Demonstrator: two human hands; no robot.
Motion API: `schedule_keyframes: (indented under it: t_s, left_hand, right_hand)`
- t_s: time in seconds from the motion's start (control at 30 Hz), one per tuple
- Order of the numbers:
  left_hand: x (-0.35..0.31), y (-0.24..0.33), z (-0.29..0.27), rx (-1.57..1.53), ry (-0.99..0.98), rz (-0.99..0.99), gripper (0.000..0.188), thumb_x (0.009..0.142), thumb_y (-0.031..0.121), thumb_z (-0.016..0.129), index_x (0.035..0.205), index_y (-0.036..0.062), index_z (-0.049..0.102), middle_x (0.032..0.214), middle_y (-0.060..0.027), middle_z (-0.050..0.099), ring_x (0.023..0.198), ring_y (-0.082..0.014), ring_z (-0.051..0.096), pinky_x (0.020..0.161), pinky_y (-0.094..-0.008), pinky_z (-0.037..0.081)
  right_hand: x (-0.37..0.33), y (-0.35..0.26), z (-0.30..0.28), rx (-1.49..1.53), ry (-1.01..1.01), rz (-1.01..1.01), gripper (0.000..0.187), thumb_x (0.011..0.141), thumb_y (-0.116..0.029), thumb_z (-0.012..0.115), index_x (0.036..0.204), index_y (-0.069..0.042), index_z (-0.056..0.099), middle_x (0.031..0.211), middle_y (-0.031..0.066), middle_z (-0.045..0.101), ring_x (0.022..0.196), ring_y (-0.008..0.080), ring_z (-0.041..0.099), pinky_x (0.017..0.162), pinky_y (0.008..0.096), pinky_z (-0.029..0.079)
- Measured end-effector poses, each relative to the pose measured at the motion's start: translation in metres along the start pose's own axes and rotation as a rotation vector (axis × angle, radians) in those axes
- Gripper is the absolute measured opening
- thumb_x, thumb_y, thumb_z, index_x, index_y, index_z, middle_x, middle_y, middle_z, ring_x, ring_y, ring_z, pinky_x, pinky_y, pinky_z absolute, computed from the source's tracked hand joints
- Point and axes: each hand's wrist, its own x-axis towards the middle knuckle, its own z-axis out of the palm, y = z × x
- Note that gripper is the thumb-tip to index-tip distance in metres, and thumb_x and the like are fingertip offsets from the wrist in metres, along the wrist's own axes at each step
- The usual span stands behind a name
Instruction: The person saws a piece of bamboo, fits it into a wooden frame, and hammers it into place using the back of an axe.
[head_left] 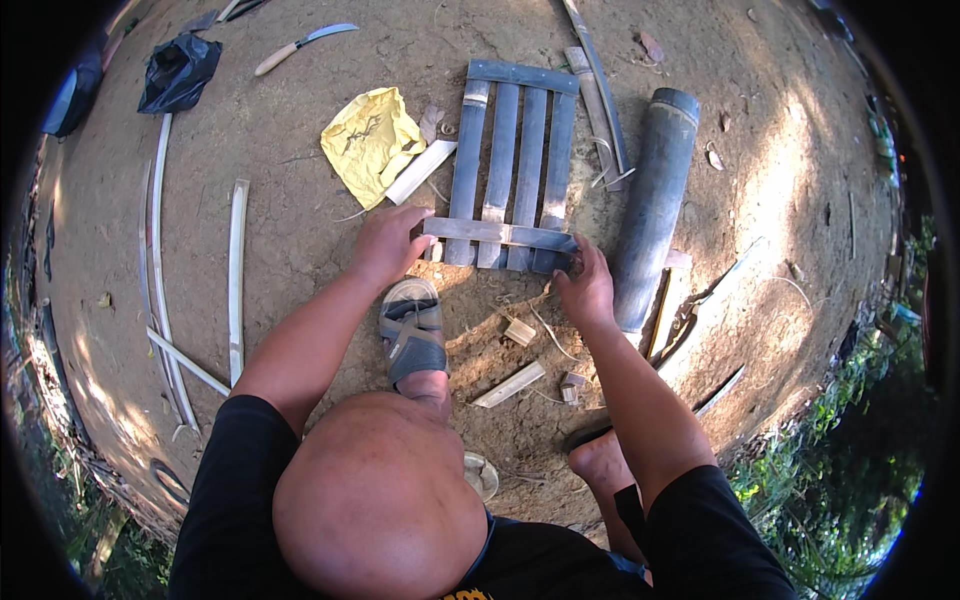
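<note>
Bamboo crosspiece [500, 234] lies across four dark slats [530, 160], just above the picture's middle, its left end pinched in the left hand [390, 244], its right end in the right hand [588, 284].

Shows pale-patched blue-grey on the slatted rectangular bamboo frame [502, 150], upper centre; shades from brownish to blue-grey along the flat bamboo crosspiece [498, 232], centre; has dark markings across the crumpled yellow bag [366, 155], upper left.

Perhaps narrow gap, frame [501, 150] to tube [655, 200]
</note>
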Motion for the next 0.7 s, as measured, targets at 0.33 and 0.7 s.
schedule_keyframes:
  t_s: [0.33, 0.7]
  left_hand:
    - [-0.049, 0.036, 0.029, 0.199, -0.012, 0.511, 0.069, 0.086, 0.040, 0.079, 0.142, 0.0064, 0.056, 0.153, -0.0127, 0.047, 0.146, -0.0318, 0.039, 0.123, -0.0532, 0.027]
    - [-0.043, 0.066, 0.041, 0.439, -0.220, 0.483, 0.109, 0.082, 0.067, 0.071, 0.157, -0.0022, 0.034, 0.169, -0.0203, 0.023, 0.158, -0.0335, 0.017, 0.128, -0.0558, 0.012]
  right_hand:
    - [-0.046, -0.021, 0.007, -0.424, -0.145, -0.233, 0.080, 0.088, -0.026, 0.074, 0.156, -0.008, 0.037, 0.163, 0.0179, 0.032, 0.153, 0.0352, 0.027, 0.127, 0.0495, 0.023]
    - [-0.037, -0.067, 0.024, -0.528, -0.240, -0.186, 0.093, 0.087, -0.035, 0.075, 0.162, -0.009, 0.026, 0.168, 0.0143, 0.023, 0.156, 0.0352, 0.019, 0.127, 0.0562, 0.017]
